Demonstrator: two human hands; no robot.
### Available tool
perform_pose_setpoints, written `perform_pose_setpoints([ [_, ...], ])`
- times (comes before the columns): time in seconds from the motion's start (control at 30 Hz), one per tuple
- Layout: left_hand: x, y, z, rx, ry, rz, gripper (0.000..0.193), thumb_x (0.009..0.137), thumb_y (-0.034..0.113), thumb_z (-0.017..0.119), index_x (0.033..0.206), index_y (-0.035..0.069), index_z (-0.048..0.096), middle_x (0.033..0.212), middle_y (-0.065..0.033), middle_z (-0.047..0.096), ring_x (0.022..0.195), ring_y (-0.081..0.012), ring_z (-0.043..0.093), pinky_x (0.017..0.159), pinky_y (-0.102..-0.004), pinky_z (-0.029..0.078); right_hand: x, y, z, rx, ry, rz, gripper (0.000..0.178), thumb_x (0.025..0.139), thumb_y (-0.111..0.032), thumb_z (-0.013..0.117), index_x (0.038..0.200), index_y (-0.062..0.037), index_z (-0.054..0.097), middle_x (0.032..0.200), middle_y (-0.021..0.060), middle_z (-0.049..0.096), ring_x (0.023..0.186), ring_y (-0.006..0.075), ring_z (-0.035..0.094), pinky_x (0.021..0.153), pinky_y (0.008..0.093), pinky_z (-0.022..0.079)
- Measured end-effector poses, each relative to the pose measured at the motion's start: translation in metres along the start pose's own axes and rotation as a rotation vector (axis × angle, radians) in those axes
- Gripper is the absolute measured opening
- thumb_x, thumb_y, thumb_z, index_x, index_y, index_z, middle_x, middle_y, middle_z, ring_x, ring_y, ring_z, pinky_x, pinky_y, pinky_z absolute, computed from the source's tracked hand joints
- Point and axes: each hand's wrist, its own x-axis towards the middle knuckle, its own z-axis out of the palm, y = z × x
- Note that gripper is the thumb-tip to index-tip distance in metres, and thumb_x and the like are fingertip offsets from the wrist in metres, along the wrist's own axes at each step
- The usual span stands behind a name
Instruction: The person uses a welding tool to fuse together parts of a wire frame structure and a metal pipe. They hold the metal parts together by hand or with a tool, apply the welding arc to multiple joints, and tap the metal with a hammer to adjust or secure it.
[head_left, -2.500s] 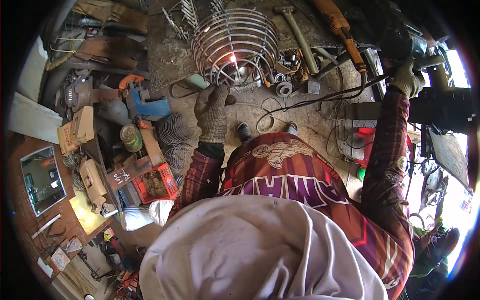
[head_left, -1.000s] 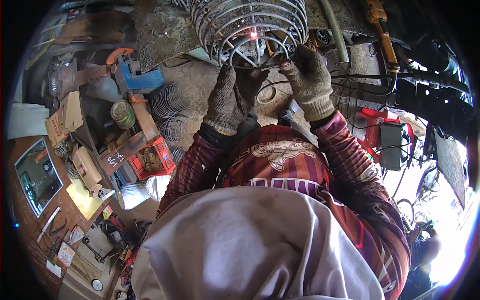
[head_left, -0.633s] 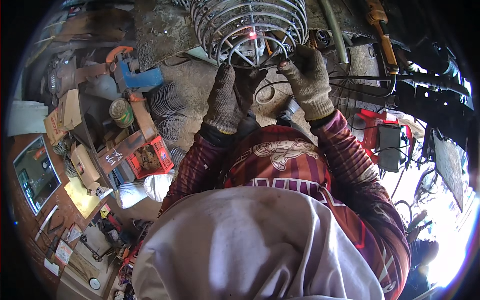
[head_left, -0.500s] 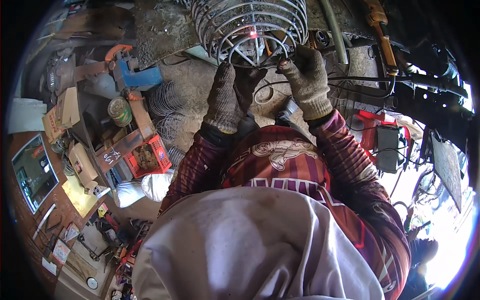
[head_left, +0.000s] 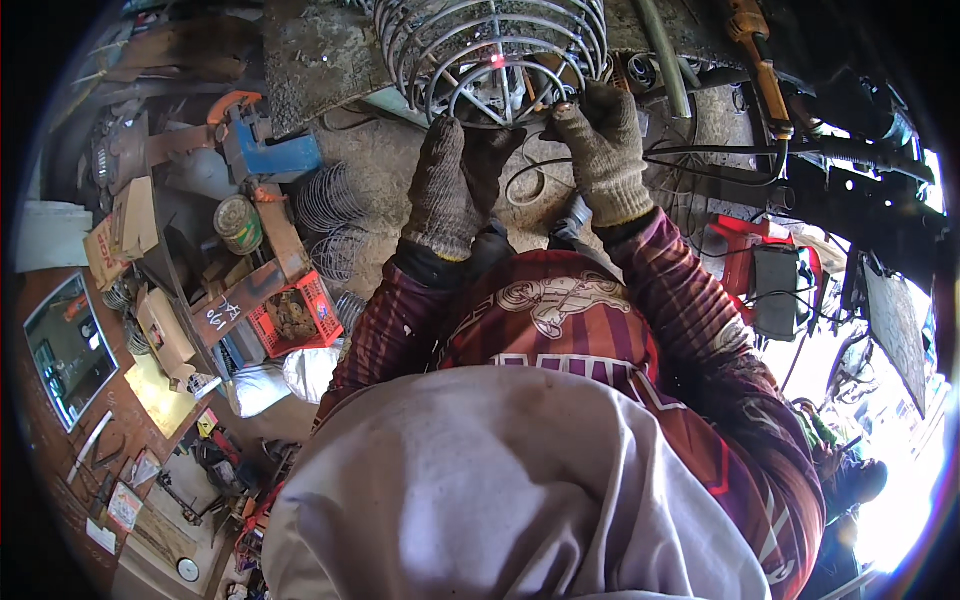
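Observation:
A grey metal wire cage (head_left: 490,38), made of round hoops joined by straight ribs, lies on its side at the top of the view, its near end toward me. My left hand (head_left: 455,190), in a dirty knitted glove, is closed at the left of the lowest hoop. At the right of that same end, my right hand (head_left: 607,155) is closed on the hoop in a paler glove, thumb toward the wire. The fingertips of both hands are partly hidden behind the wire and gloves. A small red glow shows on a hoop between them.
Coiled wire rings (head_left: 330,198) lie on the floor to the left, beside a red plastic basket (head_left: 318,305) and a blue clamp-like tool (head_left: 270,150). An orange power tool (head_left: 760,60) hangs at upper right, with a black cable (head_left: 700,152) running left. A metal pipe (head_left: 662,55) stands nearby.
Both hands and the near end of the cage have shifted slightly up and to the left. My grip looks the same.

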Motion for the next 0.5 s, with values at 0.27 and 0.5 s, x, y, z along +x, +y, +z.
perform_pose_setpoints([
  [0.27, 0.004, -0.005, -0.006, 0.023, 0.031, 0.041, 0.042, 0.099, 0.027, 0.06, 0.135, 0.007, 0.053, 0.133, -0.0148, 0.059, 0.121, -0.0322, 0.059, 0.106, -0.0551, 0.047, 0.001, 0.001, 0.002, 0.031, 0.03, 0.007, 0.045, 0.088, 0.0, 0.073, 0.122, -0.0008, 0.044, 0.1, 0.0109, 0.062, 0.084, 0.0188, 0.065, 0.072, 0.0341, 0.059],
  [0.5, 0.001, -0.002, 0.002, -0.03, 0.015, 0.032, 0.04, 0.1, 0.025, 0.058, 0.137, 0.008, 0.052, 0.132, -0.0123, 0.06, 0.121, -0.0294, 0.059, 0.106, -0.0544, 0.046, -0.004, -0.004, 0.006, -0.005, 0.044, 0.012, 0.043, 0.091, -0.001, 0.07, 0.123, -0.0012, 0.042, 0.11, 0.0124, 0.062, 0.092, 0.0196, 0.066, 0.078, 0.0344, 0.06],
])
